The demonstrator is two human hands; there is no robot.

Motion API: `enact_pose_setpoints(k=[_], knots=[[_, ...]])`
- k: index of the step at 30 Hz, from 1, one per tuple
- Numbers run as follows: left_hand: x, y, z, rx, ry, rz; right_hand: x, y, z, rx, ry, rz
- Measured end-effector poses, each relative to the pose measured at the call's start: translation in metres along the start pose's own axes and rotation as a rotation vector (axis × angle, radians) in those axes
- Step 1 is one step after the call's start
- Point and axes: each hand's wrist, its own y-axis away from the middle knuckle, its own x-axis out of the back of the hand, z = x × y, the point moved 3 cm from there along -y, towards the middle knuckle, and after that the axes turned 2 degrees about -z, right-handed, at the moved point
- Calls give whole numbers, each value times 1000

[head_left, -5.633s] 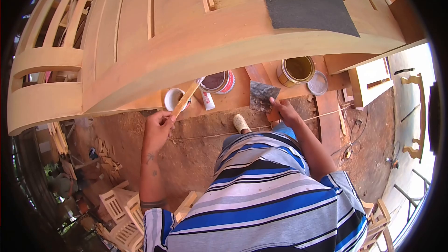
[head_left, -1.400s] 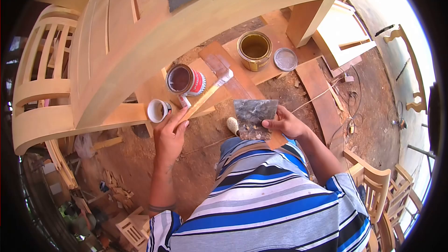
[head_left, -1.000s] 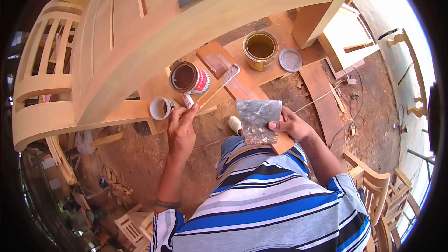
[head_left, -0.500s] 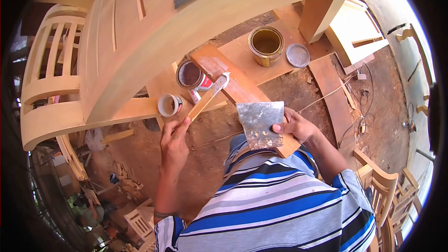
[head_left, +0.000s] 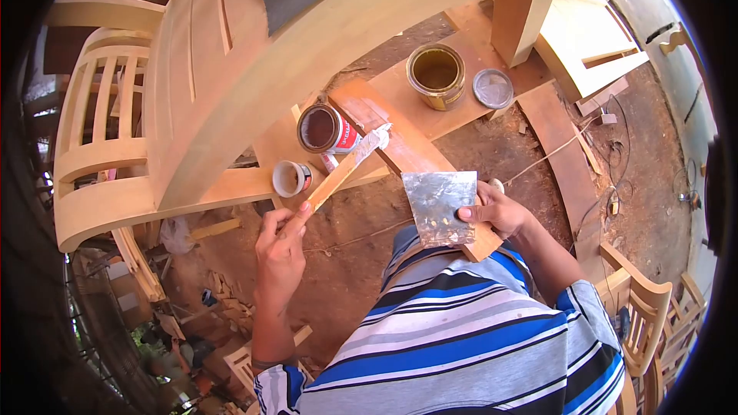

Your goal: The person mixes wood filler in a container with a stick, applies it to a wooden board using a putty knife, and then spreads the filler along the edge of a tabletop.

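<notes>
My left hand (head_left: pixel 280 250) is closed around the lower end of a flat wooden stick (head_left: pixel 338 177). White paste (head_left: pixel 374 141) coats the stick's far tip, which lies at the left edge of a wooden board (head_left: pixel 415 150) with whitish smears. In my right hand (head_left: pixel 503 211) is a smeared metal scraper plate (head_left: pixel 440 200), its thumb pressed on the face. The plate covers part of the board's near end; whether the fingers behind also grip the board is hidden. Left of the board stand an open can with a red label (head_left: pixel 320 127) and a small white tub (head_left: pixel 290 178).
A large open tin (head_left: pixel 436 75) and a round lid (head_left: pixel 493 88) sit on a low plank bench (head_left: pixel 400 81). Curved wooden furniture (head_left: pixel 254 100) arches overhead and left. Cables (head_left: pixel 615 146) and wood scraps lie on the dirt floor (head_left: pixel 346 277).
The view has shifted slightly, so most things appear a little further right. Both hands keep their holds, and the stick's pasted tip is still at the board's edge.
</notes>
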Motion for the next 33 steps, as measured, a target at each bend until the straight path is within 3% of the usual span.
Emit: enact_pose_setpoints(k=[12,15,19,21,27,33], knots=[[-27,-15,10,-135,-135,259,-2,6,-2,25,-86,-76],[-35,-10,0,-235,-172,269,-4,8,-3,15,-135,-87],[-25,1,-6,-179,-186,203,0,7,-4,50,-105,-62],[-18,3,-6,-128,-146,164,7,7,-2,45,-77,-47],[-29,-5,-4,44,410,47,1,4,-5,61,-59,-76],[-51,0,-13,94,622,-24,-1,3,-4,10,-89,-96]])
